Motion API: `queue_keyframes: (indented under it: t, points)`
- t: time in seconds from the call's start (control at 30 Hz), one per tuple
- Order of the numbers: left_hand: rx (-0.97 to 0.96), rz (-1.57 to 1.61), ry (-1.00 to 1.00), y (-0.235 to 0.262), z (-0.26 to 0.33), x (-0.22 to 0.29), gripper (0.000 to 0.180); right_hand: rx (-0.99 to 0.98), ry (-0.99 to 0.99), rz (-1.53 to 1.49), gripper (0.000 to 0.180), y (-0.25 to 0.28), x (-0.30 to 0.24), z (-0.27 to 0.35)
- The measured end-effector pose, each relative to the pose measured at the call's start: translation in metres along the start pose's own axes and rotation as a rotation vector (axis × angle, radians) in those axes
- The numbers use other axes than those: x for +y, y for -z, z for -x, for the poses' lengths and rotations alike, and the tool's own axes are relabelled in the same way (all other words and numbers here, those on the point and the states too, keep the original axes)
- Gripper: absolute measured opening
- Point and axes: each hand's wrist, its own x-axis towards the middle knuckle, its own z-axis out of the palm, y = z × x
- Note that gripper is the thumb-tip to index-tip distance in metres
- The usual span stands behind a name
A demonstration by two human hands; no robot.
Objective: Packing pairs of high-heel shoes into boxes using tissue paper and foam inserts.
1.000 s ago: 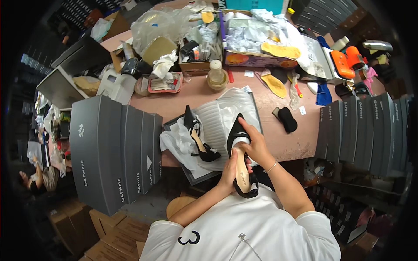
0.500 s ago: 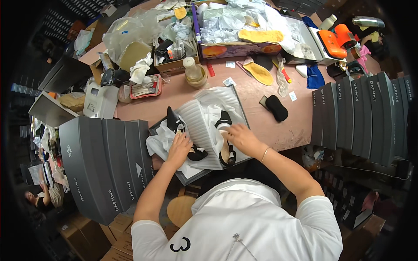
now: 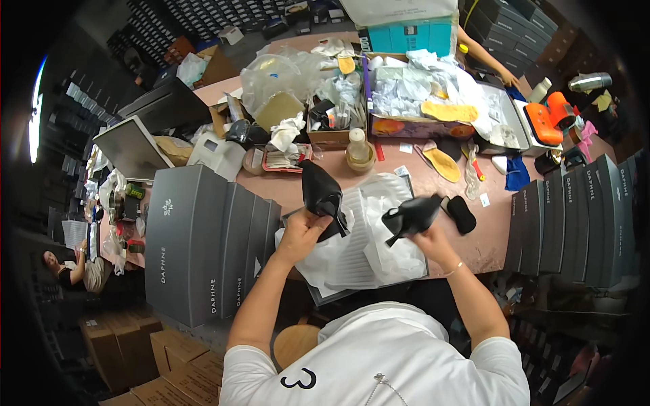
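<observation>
My left hand (image 3: 301, 237) is closed around a black strappy sandal (image 3: 319, 189), lifted above the left part of an open grey shoebox (image 3: 399, 279). Over the box's right side, my right hand (image 3: 437, 245) grips the other black sandal (image 3: 412, 216), which is tilted and a little blurred. Crumpled white tissue and a ribbed white padding sheet (image 3: 353, 237) fill the box below them. The fingers of both hands are partly hidden by the sandals.
Grey shoeboxes stand in rows at left (image 3: 186, 243) and right (image 3: 575, 230). A black pad (image 3: 462, 214) lies right of the open box. Behind are a bottle in a bowl (image 3: 359, 152), a carton of paper (image 3: 420, 125) and a co-worker's arm (image 3: 491, 61).
Both sandals have come up out of the box, one in each hand. My view has shifted, so the table sits farther right and lower. A co-worker's arm now shows at the back.
</observation>
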Motion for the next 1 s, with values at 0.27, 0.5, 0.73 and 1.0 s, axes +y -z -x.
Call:
queue_keyframes:
  t: [0.27, 0.5, 0.73, 1.0]
  points:
    - [-0.168, 0.422, 0.121, -0.033, 0.036, 0.003, 0.032, -0.337, -0.216, -0.231, 0.027, -0.02, -0.078, -0.001]
    - [-0.257, 0.773, 0.366, -0.054, 0.048, 0.002, 0.033, -0.311, -0.328, -0.544, 0.033, -0.03, -0.032, 0.024]
    - [-0.123, 0.691, 0.418, -0.072, 0.021, -0.01, 0.028, -0.063, -0.49, -0.009, 0.039, 0.001, -0.007, -0.002]
    - [-0.157, 0.7, 0.602, -0.106, -0.002, -0.016, 0.029, 0.404, -0.303, 1.127, 0.077, 0.15, 0.086, 0.02]
